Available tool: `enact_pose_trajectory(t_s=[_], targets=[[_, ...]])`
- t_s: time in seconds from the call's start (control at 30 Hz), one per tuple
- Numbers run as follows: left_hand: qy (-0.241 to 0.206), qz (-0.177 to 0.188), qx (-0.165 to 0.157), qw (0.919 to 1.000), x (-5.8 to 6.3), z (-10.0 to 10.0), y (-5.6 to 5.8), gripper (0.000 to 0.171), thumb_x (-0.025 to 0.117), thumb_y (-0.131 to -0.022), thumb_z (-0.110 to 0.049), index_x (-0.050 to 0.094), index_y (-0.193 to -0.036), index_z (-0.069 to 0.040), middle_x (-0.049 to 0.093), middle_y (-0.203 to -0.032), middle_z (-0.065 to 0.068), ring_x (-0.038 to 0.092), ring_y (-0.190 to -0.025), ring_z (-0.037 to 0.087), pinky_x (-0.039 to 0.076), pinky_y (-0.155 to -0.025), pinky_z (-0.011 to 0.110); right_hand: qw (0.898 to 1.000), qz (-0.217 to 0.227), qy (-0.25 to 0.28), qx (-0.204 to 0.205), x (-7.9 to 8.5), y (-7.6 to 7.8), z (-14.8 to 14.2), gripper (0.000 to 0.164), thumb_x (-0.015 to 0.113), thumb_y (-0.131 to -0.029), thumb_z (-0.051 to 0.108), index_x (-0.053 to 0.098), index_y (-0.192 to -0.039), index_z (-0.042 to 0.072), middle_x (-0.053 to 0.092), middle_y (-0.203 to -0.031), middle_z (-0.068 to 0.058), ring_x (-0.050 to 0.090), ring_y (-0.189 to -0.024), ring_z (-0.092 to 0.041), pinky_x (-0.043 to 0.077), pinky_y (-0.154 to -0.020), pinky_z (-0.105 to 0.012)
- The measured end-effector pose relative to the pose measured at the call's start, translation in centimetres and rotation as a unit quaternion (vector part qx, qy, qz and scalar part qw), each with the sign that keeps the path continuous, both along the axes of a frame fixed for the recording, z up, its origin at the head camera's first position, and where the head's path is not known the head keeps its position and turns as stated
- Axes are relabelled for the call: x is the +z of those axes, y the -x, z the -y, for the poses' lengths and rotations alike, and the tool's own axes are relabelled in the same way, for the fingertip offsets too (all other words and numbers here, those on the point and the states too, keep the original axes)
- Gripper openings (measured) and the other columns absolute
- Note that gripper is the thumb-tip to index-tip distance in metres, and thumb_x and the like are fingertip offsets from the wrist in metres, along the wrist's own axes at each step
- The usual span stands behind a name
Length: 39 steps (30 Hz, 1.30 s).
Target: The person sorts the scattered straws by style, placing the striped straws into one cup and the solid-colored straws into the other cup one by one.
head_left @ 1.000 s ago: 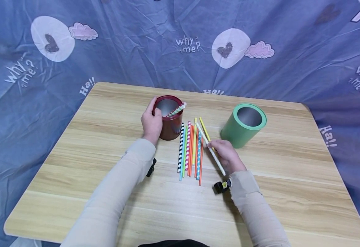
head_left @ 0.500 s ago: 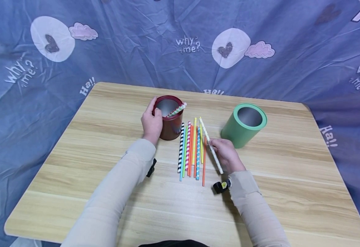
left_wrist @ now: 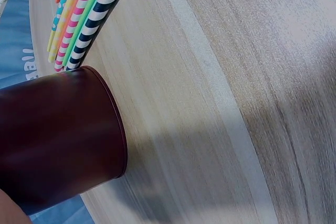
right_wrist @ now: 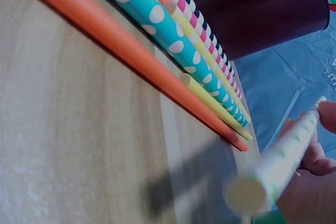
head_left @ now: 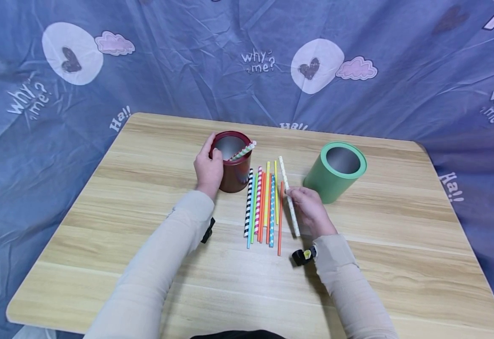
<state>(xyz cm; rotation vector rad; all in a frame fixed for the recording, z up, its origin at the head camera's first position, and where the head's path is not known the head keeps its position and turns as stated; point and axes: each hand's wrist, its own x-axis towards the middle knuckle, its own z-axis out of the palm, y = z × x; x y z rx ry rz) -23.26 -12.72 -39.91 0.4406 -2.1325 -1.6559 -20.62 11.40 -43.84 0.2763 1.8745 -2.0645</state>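
My left hand (head_left: 209, 173) curls round the red can (head_left: 235, 178), my right hand (head_left: 311, 208) pinches a white straw (head_left: 292, 212), more straws (head_left: 266, 202) between, green can (head_left: 324, 183) nearby.

On the head feed, a pale wood-grain table (head_left: 103, 245) with rounded far corners fills the middle. Beyond it and down both sides I see creased blue cloth (head_left: 179, 94), printed with white ovals (head_left: 317, 52), pink clouds (head_left: 114, 43) and pale lettering (head_left: 257, 62). My left wrist view shows bright glare (left_wrist: 299, 3) on the table.
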Motion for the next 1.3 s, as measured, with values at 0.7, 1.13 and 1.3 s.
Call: enact_pose_trajectory(t_s=[0.7, 1.13, 1.3], targets=[[0.002, -0.002, 0.002, 1.0000, 0.0, 0.0, 0.0, 0.044, 0.043, -0.091, -0.007, 0.052, -0.133, -0.017, 0.051, -0.135, 0.003, 0.043, -0.128, 0.013, 0.034, -0.105, 0.022, 0.995, -0.083, -0.061, 0.011, 2.4, -0.1, 1.4, 0.012, 0.043, -0.094, 0.002, 0.045, -0.103, -0.005, 0.054, -0.087, -0.006, 0.060, -0.077, -0.008, 0.054, -0.071, -0.021], [0.004, 0.007, 0.004, 1.0000, -0.1, 0.1, 0.0, 0.044, 0.043, -0.092, -0.009, 0.052, -0.134, -0.019, 0.050, -0.136, 0.002, 0.043, -0.128, 0.013, 0.035, -0.105, 0.023, 0.977, -0.183, -0.076, -0.074, 5.9, -0.1, 3.3, 0.009, 0.045, -0.089, 0.001, 0.045, -0.095, -0.006, 0.050, -0.083, -0.008, 0.062, -0.075, -0.012, 0.056, -0.071, -0.026], [0.003, 0.003, 0.005, 1.0000, 0.0, 0.0, 0.0, 0.044, 0.043, -0.092, -0.008, 0.052, -0.134, -0.018, 0.050, -0.136, 0.003, 0.043, -0.128, 0.014, 0.035, -0.105, 0.023, 0.965, -0.242, -0.039, -0.093, 7.3, 0.2, 4.0, 0.005, 0.047, -0.087, -0.002, 0.045, -0.091, 0.001, 0.049, -0.081, -0.007, 0.062, -0.072, -0.012, 0.056, -0.070, -0.028]])
